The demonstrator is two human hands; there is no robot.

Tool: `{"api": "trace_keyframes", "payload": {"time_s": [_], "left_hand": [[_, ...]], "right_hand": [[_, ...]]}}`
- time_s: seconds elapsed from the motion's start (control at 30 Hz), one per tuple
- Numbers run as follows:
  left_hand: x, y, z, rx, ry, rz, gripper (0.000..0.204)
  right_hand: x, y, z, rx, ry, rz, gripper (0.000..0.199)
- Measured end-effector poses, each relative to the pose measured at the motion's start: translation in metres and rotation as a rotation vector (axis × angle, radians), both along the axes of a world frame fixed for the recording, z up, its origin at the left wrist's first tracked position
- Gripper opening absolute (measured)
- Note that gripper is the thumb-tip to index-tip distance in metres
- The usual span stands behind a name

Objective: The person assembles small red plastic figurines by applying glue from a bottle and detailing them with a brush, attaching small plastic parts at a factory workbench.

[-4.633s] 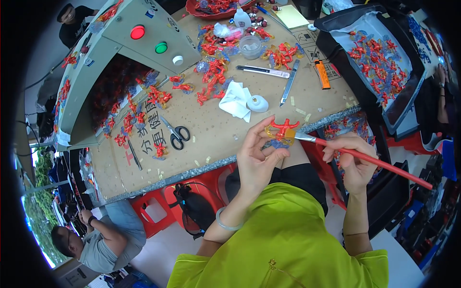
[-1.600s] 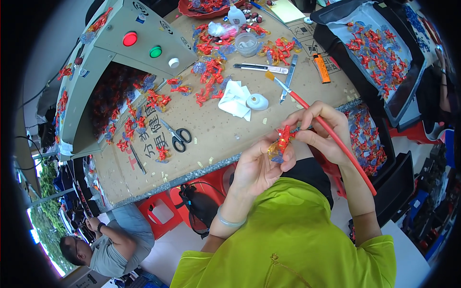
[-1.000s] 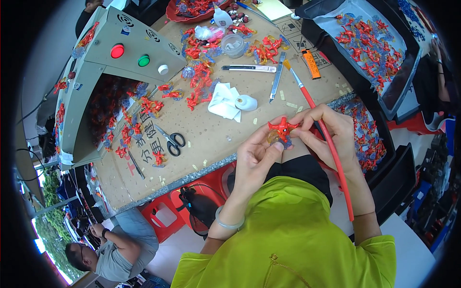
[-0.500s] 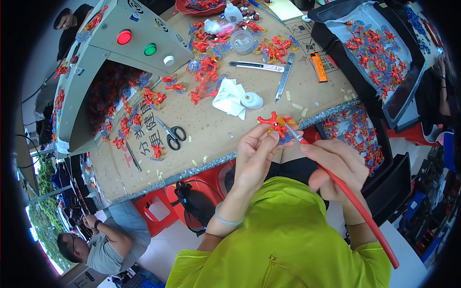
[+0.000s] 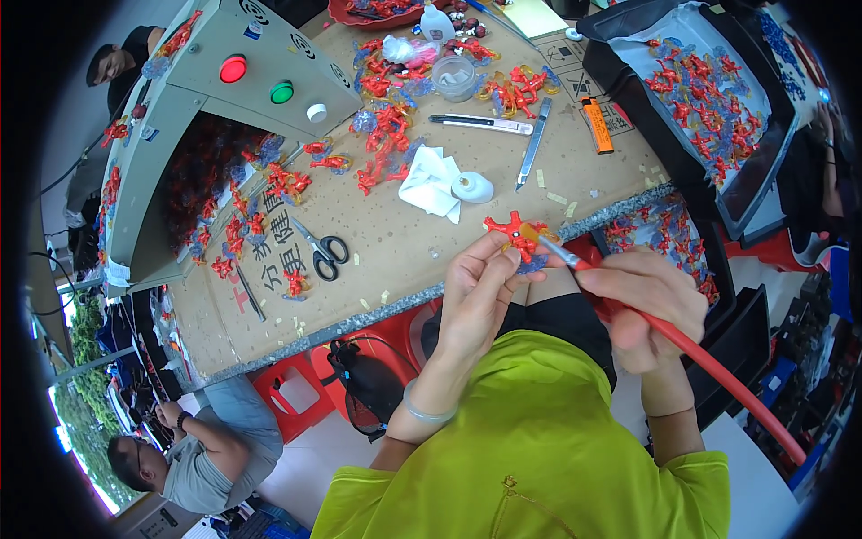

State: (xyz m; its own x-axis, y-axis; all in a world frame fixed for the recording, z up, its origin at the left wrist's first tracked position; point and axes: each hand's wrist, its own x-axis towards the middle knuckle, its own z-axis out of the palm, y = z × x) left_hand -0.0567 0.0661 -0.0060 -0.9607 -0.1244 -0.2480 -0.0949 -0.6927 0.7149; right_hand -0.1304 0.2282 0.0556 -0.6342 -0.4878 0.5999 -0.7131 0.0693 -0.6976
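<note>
Pinched in the fingers of my left hand [image 5: 474, 292] is a small red figurine [image 5: 509, 230] with translucent yellow and blue parts, just past the table's near edge. My right hand [image 5: 654, 301] grips a paintbrush [image 5: 732, 373] with a long red handle and a metal collar. Its bristle tip meets the figurine's right side; whether it presses on it or only hovers, I cannot tell. A white squeeze bottle [image 5: 472, 187] lies against a crumpled white tissue [image 5: 426, 187] beyond my left hand.
A grey machine [image 5: 193, 76] with red and green buttons stands left, figurines spilling from its opening. Scissors [image 5: 329, 256], a utility knife [image 5: 480, 124], a slim blade tool [image 5: 533, 148] and a flat orange case [image 5: 596, 126] lie on the cardboard. Black figurine trays [image 5: 754, 202] stand right. A person [image 5: 211, 454] sits lower left.
My right hand has shifted slightly right, and the brush handle has swung to the right and up. The figurine has tilted a little in my left hand. The person at upper left has moved.
</note>
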Motion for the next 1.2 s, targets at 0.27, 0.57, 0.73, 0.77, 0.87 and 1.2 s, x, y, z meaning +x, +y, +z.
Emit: {"api": "trace_keyframes", "payload": {"time_s": [0.27,0.57,0.73,0.77,0.87,1.2], "left_hand": [[-0.004,0.009,0.004,-0.390,-0.046,0.068,0.033],[-0.002,0.014,0.007,-0.579,-0.149,0.090,0.046],[0.000,0.003,0.007,-0.343,-0.142,-0.043,0.027],[0.000,0.001,0.005,-0.192,-0.084,-0.078,0.021],[-0.001,0.002,0.003,-0.145,-0.082,-0.050,0.017],[-0.001,0.001,0.005,0.081,-0.129,-0.099,0.022]], "right_hand": [[0.000,0.008,-0.001,0.024,-0.096,-0.021,0.036],[-0.015,0.005,-0.017,0.124,-0.002,0.194,0.049],[-0.017,0.012,-0.004,-0.054,-0.230,-0.065,0.009],[-0.016,0.009,-0.007,-0.048,-0.259,-0.142,0.008],[0.001,-0.006,-0.038,-0.136,-0.557,-0.033,0.017],[0.009,-0.017,-0.043,-0.268,-0.654,-0.113,0.025]]}}
